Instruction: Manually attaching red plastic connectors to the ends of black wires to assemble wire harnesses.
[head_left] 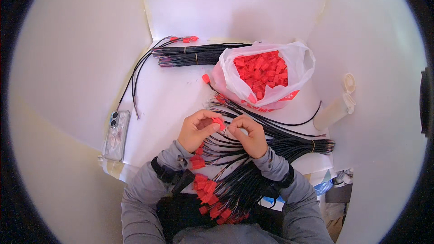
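Between thumb and fingers, my left hand (pixel 199 129) pinches a small red connector housing (pixel 219 123). Close to its right side, my right hand (pixel 248 134) is closed in a pinch at a thin wire end; the fingertips hide most of it. Below and around both hands spreads a bundle of black cables (pixel 275 149), tied near its right end. Red housings (pixel 205 189) sit on many cable ends at the lower left of the bundle, hanging over the table's near edge. Other cable ends fan out bare under my hands.
A white plastic bag (pixel 296 70) full of red housings (pixel 262 70) stands at the back right. Behind it lie tied black cables (pixel 181 56). A phone (pixel 117 135) rests at the left edge, a whitish bottle (pixel 332 110) with a flip lid at the right. White walls (pixel 235 4) enclose the table.
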The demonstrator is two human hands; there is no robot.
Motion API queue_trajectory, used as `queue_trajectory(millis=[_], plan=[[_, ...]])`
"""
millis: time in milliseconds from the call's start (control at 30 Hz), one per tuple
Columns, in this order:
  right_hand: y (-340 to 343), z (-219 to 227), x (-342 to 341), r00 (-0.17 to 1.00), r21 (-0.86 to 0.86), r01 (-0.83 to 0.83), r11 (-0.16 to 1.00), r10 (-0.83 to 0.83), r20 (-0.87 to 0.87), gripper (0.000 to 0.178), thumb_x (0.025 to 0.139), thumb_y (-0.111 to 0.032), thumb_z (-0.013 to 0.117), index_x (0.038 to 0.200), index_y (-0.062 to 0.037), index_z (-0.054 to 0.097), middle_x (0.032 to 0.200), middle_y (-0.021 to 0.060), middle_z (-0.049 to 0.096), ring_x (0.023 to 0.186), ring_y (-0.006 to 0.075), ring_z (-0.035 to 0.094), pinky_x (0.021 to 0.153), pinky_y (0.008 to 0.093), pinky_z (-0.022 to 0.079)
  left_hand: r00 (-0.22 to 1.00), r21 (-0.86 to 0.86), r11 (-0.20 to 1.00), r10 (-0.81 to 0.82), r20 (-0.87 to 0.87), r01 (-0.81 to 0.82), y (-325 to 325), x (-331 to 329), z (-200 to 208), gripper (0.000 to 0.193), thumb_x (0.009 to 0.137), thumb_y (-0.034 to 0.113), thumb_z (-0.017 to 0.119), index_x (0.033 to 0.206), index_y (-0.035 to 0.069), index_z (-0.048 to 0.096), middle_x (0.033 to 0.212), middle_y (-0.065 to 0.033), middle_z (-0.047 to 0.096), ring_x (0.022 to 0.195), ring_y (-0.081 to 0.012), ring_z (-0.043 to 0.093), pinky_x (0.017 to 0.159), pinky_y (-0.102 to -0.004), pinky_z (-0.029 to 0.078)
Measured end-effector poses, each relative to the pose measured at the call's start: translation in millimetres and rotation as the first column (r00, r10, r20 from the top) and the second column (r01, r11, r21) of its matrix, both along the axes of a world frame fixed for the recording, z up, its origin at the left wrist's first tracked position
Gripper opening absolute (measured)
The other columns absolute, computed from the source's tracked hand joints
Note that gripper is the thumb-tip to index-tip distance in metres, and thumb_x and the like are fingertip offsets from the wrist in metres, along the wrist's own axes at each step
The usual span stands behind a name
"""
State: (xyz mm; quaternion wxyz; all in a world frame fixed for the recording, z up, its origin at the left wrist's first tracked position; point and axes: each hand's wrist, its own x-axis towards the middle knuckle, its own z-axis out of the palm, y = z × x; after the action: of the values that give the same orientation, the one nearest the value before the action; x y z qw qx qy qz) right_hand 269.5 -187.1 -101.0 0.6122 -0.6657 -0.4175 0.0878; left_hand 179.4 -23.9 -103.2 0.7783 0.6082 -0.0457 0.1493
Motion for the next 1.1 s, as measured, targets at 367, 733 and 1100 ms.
queue_trajectory(millis=[367, 733, 1100], plan=[[8.5, -10.0, 4.2, 0.785, 0.150, -0.284, 0.947, 0.319, -0.532, 0.022, 0.077, 0.002, 0.058, 0.097, -0.0003, 0.048, 0.081, 0.0034, 0.056, 0.074, 0.0100, 0.055, 0.065, 0.0215, 0.046, 0.973, 0.065, 0.990, -0.134, 0.188, 0.124, -5.8, -3.6, 8.9, 0.021, 0.081, 0.004, 0.054, 0.101, -0.002, 0.049, 0.101, -0.0152, 0.054, 0.092, -0.0214, 0.054, 0.082, -0.0326, 0.043], [1.3, 5.7, -1.2, 0.841, 0.175, -0.012, 0.985, 0.104, -0.531, 0.022, 0.078, 0.000, 0.060, 0.098, 0.0023, 0.052, 0.084, 0.0112, 0.063, 0.075, 0.0121, 0.059, 0.067, 0.0197, 0.046, 0.957, -0.005, 0.997, -0.068, 0.281, 0.072, -1.7, 0.2, 6.3, 0.018, 0.080, -0.001, 0.053, 0.098, -0.001, 0.050, 0.102, -0.0151, 0.054, 0.092, -0.0207, 0.054, 0.083, -0.0332, 0.043], [2.6, 5.1, -2.2, 0.846, 0.184, 0.042, 0.982, 0.063, -0.530, 0.021, 0.077, 0.002, 0.061, 0.096, 0.0025, 0.054, 0.085, 0.0104, 0.062, 0.076, 0.0107, 0.059, 0.067, 0.0200, 0.048, 0.964, -0.015, 0.997, -0.064, 0.258, 0.070, -0.9, -0.5, 7.4, 0.016, 0.081, 0.000, 0.052, 0.097, -0.002, 0.050, 0.103, -0.0156, 0.054, 0.094, -0.0215, 0.054, 0.083, -0.0331, 0.043]])
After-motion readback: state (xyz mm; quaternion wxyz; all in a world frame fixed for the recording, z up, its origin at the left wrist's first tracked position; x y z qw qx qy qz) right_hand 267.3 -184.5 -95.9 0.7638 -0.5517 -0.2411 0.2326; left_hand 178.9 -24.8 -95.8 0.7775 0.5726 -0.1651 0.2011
